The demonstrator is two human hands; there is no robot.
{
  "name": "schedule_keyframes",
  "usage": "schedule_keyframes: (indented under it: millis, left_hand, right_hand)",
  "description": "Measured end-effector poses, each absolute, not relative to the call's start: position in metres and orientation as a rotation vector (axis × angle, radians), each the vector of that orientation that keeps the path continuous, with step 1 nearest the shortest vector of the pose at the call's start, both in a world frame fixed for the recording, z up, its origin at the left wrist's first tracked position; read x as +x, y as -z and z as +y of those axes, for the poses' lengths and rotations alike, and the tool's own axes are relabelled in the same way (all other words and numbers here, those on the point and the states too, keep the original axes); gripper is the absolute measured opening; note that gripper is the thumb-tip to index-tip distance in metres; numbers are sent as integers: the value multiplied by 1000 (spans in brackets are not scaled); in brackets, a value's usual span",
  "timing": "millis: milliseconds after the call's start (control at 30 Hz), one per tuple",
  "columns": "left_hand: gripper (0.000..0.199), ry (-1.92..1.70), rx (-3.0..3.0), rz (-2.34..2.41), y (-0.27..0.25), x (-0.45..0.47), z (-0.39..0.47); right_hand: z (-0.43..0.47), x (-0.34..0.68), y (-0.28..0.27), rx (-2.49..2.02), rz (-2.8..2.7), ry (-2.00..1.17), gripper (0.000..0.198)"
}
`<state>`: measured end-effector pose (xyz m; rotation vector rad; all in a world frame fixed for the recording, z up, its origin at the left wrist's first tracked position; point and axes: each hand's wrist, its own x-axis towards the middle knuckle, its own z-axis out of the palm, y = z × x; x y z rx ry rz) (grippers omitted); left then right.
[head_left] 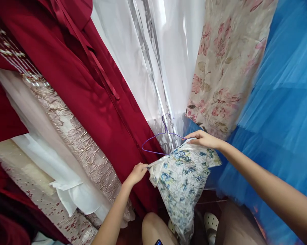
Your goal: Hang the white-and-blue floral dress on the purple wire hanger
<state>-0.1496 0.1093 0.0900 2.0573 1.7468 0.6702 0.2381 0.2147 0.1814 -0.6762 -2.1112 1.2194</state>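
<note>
A white dress with blue and green flowers (pixel 182 177) hangs between my two hands. My left hand (pixel 138 173) is closed on its left shoulder edge. At the opposite shoulder, my right hand (pixel 203 139) pinches the neckline edge near the end of a purple wire hanger (pixel 153 137). The hanger's right end reaches into the dress, while its left end sticks out above the neckline. Its hook stands up in front of a white metal frame (pixel 153 75). Part of the hanger's right arm is hidden by the fabric and my fingers.
Long red garments (pixel 92 102) and a pale textured gown (pixel 74 126) hang at the left. A cream floral dress (pixel 220 75) and blue tulle (pixel 278 112) hang at the right, close to my right arm. White fabric (pixel 117 37) hangs behind. Below are my knees and a pale clog (pixel 211 221).
</note>
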Motion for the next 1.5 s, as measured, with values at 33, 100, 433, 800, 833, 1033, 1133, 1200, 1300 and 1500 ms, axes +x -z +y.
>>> schedule_keyframes:
  millis: [33, 100, 433, 800, 833, 1033, 1133, 1200, 1300, 1500]
  left_hand:
    - [24, -703, 2060, 1760, -97, -156, 121]
    - [27, -790, 2075, 1779, -115, -165, 145]
    - [26, -1260, 2065, 1632, -185, -130, 206]
    - [34, -1354, 1903, 1707, -130, -135, 169]
    - [35, -1375, 1915, 1753, -124, -136, 162]
    - [36, -1490, 1954, 1999, -101, -128, 122]
    - [34, -1567, 1905, 2021, -97, -120, 101]
    - [33, -1644, 1824, 1998, -98, -115, 87]
    - [31, -1689, 1658, 1958, -102, -112, 72]
    - [40, -1436, 1604, 2089, -86, -125, 72]
  right_hand:
    - [214, 238, -182, -675, -2111, -1239, 40]
    - [214, 238, -182, -655, -2119, -1270, 41]
    - [205, 243, -192, -666, -2125, -1385, 48]
    - [190, 277, -114, -974, -1742, -952, 44]
    - [185, 280, -109, -980, -1725, -951, 44]
    - [167, 283, -115, -957, -1586, -769, 37]
    - [164, 283, -136, -976, -1500, -624, 36]
    - [165, 282, -153, -987, -1468, -563, 36]
    - [167, 274, -180, -983, -1476, -556, 38]
    - [151, 236, -216, -857, -1623, -684, 40]
